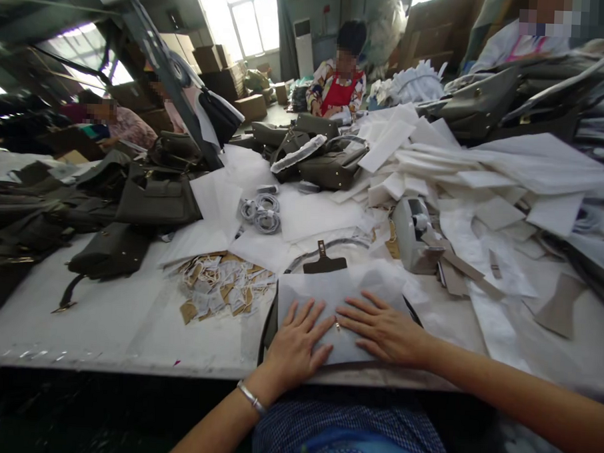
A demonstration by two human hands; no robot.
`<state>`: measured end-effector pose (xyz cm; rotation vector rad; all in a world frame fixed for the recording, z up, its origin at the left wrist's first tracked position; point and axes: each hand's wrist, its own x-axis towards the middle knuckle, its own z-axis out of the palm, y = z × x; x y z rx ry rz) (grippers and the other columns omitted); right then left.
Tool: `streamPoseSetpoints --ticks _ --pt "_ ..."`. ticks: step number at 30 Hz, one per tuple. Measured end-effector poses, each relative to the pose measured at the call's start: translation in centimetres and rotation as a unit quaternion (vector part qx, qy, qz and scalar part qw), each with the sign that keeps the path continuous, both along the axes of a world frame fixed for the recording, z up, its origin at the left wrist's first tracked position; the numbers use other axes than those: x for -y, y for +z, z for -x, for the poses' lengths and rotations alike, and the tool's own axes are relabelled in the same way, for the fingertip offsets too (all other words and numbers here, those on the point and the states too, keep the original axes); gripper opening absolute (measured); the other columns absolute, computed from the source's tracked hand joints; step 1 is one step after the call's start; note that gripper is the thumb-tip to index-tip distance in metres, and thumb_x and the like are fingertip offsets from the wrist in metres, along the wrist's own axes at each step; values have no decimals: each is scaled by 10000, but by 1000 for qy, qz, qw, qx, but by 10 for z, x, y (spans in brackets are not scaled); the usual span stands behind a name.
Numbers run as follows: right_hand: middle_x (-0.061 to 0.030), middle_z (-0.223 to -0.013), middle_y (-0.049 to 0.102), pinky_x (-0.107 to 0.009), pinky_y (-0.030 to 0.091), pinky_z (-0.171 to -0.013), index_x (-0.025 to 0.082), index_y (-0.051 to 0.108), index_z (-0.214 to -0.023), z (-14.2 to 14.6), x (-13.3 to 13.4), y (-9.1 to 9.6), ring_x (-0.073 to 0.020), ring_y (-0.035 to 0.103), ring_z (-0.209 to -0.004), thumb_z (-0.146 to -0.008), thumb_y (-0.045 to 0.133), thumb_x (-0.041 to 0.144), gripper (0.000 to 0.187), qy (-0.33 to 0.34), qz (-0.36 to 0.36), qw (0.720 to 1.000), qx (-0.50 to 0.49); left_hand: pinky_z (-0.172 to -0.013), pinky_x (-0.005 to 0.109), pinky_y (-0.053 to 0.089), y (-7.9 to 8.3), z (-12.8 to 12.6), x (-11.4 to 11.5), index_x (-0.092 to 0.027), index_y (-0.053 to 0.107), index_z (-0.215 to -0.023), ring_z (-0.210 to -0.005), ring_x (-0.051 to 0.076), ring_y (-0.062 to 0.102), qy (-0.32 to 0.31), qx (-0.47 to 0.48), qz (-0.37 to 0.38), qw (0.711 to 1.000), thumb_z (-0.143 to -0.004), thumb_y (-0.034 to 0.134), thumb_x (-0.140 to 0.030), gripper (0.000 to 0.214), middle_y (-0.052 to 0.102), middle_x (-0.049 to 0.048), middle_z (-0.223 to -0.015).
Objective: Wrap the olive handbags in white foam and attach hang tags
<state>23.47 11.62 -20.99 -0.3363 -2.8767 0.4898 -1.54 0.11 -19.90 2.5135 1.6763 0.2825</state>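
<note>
Both my hands lie flat on a white sheet of wrapping paper (324, 294) that covers a dark handbag at the table's front edge. My left hand (297, 343), a silver bracelet on its wrist, has its fingers spread on the paper. Beside it my right hand (380, 330) presses down too, fingers stretched out towards the left. The bag's dark handle tab (324, 262) sticks out from under the paper at the far side.
A heap of small paper tags (219, 286) lies left of the paper. Olive handbags (156, 197) crowd the table's left and back. White foam sheets (485, 168) pile at the right, by a tape dispenser (414, 235). Coiled cords (261, 211) sit in the middle. Other people work at the far side.
</note>
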Motion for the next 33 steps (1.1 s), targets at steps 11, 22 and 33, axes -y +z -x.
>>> streamPoseSetpoints --ticks 11,22,33 --pt "-38 -1600 328 -456 71 -1247 282 313 -1546 -2 -8 2 -235 270 -1483 -987 522 391 606 -16 -23 1000 8 -1236 472 76 -11 10 -9 -259 467 -1463 -1467 292 314 -4 -34 -108 994 -923 526 -521 604 438 78 -1541" --pt "25 -1503 493 -316 282 -1213 217 526 -1422 -6 -29 -21 -176 360 -1438 -992 513 301 438 -7 -84 996 -19 -1180 323 278 -19 36 -35 -294 655 -1277 -1239 166 582 -47 -3 -113 992 -1051 332 -390 405 699 -26 -1258" --pt "-86 -1137 739 -425 496 -917 131 639 -1213 28 -64 18 -250 665 -1027 -1042 357 448 457 -158 -38 986 45 -908 435 460 11 25 -89 -157 656 -1122 -926 238 643 93 28 35 995 -1021 379 -452 417 722 63 -1041"
